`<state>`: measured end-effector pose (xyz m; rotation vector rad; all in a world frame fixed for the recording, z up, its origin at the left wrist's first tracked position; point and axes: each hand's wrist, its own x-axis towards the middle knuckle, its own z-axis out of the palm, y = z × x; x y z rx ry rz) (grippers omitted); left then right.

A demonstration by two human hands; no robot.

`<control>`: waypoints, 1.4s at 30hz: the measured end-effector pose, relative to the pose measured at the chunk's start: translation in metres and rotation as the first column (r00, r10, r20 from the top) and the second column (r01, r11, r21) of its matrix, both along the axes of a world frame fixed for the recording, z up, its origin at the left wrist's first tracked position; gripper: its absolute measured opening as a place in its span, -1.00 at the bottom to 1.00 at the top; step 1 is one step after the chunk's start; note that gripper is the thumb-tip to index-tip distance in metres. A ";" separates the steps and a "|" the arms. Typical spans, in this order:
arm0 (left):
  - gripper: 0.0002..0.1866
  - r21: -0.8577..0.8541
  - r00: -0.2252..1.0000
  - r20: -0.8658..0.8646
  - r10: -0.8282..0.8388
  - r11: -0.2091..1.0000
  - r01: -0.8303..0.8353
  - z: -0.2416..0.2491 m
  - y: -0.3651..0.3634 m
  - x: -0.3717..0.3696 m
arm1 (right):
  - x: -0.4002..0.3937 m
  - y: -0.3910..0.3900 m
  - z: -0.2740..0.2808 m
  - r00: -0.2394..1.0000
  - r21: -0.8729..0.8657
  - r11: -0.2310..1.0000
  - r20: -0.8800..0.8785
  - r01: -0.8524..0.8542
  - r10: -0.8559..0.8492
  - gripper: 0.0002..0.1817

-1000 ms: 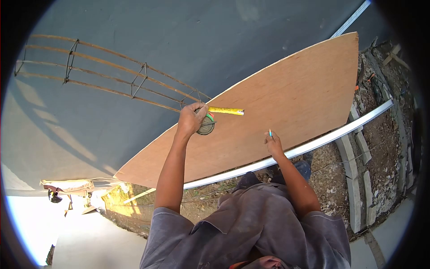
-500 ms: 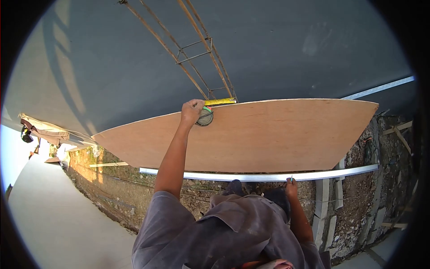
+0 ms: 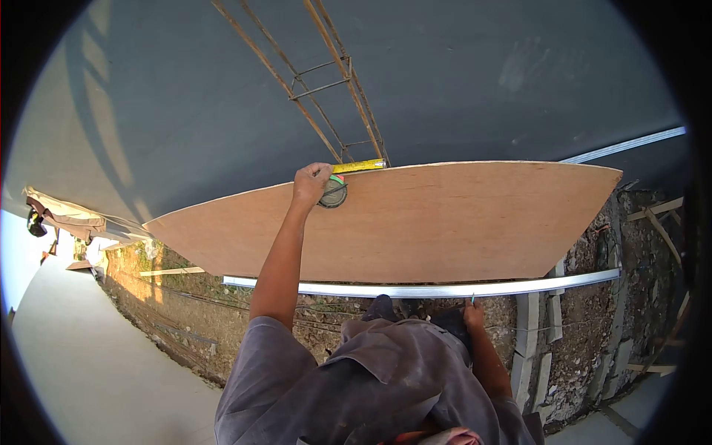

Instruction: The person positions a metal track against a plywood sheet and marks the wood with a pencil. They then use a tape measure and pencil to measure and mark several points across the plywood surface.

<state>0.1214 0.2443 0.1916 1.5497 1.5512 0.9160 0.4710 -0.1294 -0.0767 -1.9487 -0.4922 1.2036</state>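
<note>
My left hand is closed on a tape measure at the far edge of a plywood board. A short length of yellow tape blade stretches to the right along that edge. Lower down, my right hand is closed around a thin pencil-like thing whose tip points up. That hand sits beside the near side of a long pale metal strip, which runs along the board's near edge. My right fingers are too small to make out in detail.
A grey wall rises behind the board, with a rusty rebar cage against it. Another metal strip lies at the right. Rubble ground with concrete pieces is below. Cloth hangs at the far left.
The whole view has shifted slightly, so the board and strip sit a little farther left. Both hands keep their holds; the tape blade stays out along the edge.
</note>
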 end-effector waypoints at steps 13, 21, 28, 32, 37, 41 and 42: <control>-0.76 0.010 0.537 -0.758 -0.370 0.817 0.577 0.054 -0.032 0.170 | -0.019 0.004 -0.049 0.987 0.138 0.989 0.156 -0.053 0.031 -0.78; -0.76 -0.131 0.264 -0.898 -0.351 0.788 0.602 0.058 -0.012 0.206 | -0.053 0.022 -0.042 0.999 -0.055 0.997 0.009 -0.048 0.048 -0.59; -0.74 -0.142 0.209 -0.931 -0.299 0.825 0.546 0.067 -0.026 0.218 | -0.073 0.135 0.057 0.958 0.398 0.915 -0.284 0.069 0.051 -0.74; -0.74 -0.151 0.208 -0.931 -0.300 0.836 0.527 0.067 -0.028 0.222 | -0.078 0.191 0.108 0.929 0.385 0.918 -0.366 0.091 0.062 -0.63; -0.74 -0.151 0.199 -0.941 -0.273 0.867 0.475 0.068 -0.031 0.228 | -0.089 0.233 0.125 0.929 0.384 0.912 -0.370 0.146 0.007 -0.63; -0.74 -0.134 0.181 -0.952 -0.247 0.867 0.480 0.065 -0.031 0.230 | -0.092 0.247 0.134 0.907 0.309 0.941 -0.422 0.141 0.003 -0.66; -0.74 -0.134 0.183 -0.952 -0.247 0.869 0.476 0.063 -0.030 0.230 | -0.092 0.248 0.138 0.905 0.307 0.942 -0.424 0.138 0.005 -0.66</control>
